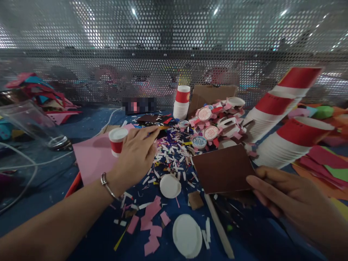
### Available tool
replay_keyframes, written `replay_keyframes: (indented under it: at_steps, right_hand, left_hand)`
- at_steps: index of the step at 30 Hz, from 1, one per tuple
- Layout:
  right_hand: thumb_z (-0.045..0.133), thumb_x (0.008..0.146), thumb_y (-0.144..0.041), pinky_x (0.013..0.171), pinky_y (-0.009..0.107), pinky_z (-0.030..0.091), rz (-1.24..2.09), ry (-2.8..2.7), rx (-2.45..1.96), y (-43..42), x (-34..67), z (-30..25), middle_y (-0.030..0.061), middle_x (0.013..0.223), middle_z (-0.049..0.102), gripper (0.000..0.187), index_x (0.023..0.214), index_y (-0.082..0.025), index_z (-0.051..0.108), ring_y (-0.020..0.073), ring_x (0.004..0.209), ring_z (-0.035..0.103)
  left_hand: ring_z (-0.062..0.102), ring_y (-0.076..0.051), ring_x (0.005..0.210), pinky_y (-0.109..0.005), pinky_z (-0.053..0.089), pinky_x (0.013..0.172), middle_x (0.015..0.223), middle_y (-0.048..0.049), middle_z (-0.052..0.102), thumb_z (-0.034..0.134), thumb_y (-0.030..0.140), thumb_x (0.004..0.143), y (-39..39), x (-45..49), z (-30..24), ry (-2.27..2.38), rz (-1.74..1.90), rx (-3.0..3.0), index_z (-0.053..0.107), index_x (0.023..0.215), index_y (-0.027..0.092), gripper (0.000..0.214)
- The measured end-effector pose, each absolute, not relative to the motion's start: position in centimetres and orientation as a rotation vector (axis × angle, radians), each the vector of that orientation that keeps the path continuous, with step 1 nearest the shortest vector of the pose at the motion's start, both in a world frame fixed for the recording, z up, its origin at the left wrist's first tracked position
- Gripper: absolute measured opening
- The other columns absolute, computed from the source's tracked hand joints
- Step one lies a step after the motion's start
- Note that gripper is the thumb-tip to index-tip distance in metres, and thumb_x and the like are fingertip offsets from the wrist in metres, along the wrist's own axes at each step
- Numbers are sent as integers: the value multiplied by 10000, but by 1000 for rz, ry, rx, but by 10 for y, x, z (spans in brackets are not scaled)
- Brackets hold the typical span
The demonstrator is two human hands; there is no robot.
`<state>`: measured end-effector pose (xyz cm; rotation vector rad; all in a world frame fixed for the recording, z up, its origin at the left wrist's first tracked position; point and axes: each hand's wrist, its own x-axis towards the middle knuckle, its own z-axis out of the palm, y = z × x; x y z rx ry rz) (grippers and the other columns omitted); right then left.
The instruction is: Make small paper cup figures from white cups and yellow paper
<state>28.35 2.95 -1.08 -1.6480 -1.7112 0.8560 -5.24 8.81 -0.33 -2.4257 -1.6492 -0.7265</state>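
Observation:
My left hand reaches forward over the paper scraps, its fingers pinched on a thin stick-like thing that I cannot name. A small red and white paper cup lies on its side just left of that hand, on a pink sheet. My right hand holds a dark brown sheet of card by its right corner, thumb on top. Two white round discs lie on the blue table between my arms.
Leaning stacks of red and white cups stand at the right, another stack at the back. A pile of cut cup pieces, a cardboard box, a clear glass, white cables and a perforated metal screen surround the table.

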Motion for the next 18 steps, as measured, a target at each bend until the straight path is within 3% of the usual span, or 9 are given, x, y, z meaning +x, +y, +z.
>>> replay_keyframes:
  at_steps: [4,8,12,18]
  right_hand:
    - [525,923,-707,509,271,327,834,-1722,-1664,29,284,-11,-29,458,451,604,567,-219,514,115,441,436]
    - [521,919,-713,494,275,328,820,-1734,-1682,30,285,-11,-27,462,453,599,574,-223,518,120,431,442]
    - [541,931,-663,469,258,348,814,-1801,-1621,35,291,-16,-24,461,470,563,578,-224,542,120,418,459]
    - [549,924,-664,459,245,360,830,-1820,-1581,38,294,-18,-25,461,475,563,576,-223,541,117,409,464]
  left_hand:
    - [529,-254,1360,-474,378,1206,1447,-103,609,449,200,1032,92,-57,5,-1630,-1152,-2444,601,1415,169,413]
    - [600,-236,1297,-395,489,1137,1421,-75,624,523,203,995,91,-59,11,-1767,-1494,-2385,687,1319,211,363]
    - [662,-218,1199,-383,526,1095,1304,-33,698,573,209,972,81,-55,21,-1797,-1626,-2312,749,1193,259,287]
    - [735,-203,953,-329,610,837,1013,-38,782,679,307,931,69,-45,17,-1904,-1719,-2352,751,994,221,128]
